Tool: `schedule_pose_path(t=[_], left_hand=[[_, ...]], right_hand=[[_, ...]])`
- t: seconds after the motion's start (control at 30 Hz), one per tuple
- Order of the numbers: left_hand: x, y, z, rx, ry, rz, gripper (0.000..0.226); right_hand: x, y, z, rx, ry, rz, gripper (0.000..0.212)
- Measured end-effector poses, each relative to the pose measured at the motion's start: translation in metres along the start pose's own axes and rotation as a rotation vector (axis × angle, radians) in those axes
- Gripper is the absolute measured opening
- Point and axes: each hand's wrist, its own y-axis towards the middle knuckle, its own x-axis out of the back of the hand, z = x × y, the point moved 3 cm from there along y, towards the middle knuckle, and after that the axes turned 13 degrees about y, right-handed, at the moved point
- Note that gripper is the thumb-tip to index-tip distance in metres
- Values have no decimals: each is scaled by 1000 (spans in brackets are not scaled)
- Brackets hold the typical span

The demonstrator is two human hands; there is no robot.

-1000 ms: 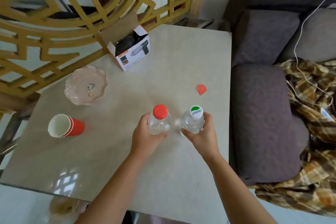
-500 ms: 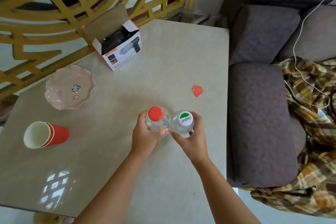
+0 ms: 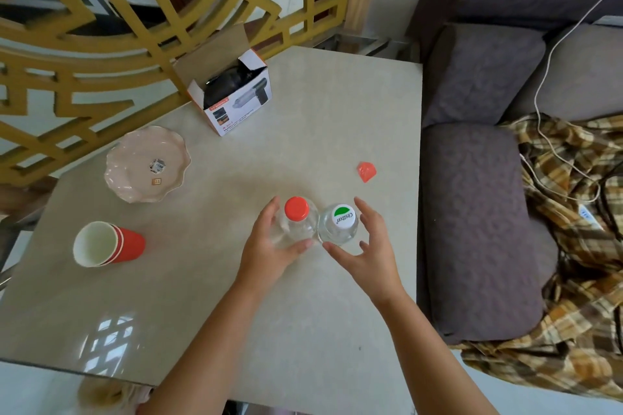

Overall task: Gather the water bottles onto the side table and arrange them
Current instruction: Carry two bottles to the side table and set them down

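Head view: red-cap bottle [image 3: 296, 224] & green-cap bottle [image 3: 340, 227] touch mid-frame on desk [image 3: 303, 118]. Our L hand [image 3: 266, 246] fingers [image 3: 273, 209] cup red-cap; R hand [image 3: 371, 246] fingers spread, off. We judge arranging nearly done.

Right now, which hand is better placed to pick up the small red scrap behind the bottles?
Right. The right hand is open, free and nearer the red scrap; the left hand curls round the red-capped bottle.

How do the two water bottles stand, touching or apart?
Touching. The head view shows the red-capped bottle and the Cestbon bottle with their clear shoulders meeting, and no table visible between them.
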Motion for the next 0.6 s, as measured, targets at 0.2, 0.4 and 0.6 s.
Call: schedule_pose_path(t=[0.2,0.4,0.6], left_hand=[[8,4,-21,-81,69,-60,65],[11,7,-19,-63,45,-126,52],[11,7,-20,-75,90,-126,53]], right_hand=[[-6,0,12,42,-23,-26,62],[-6,4,13,55,0,-126,45],[-9,1,15,58,16,-137,45]])
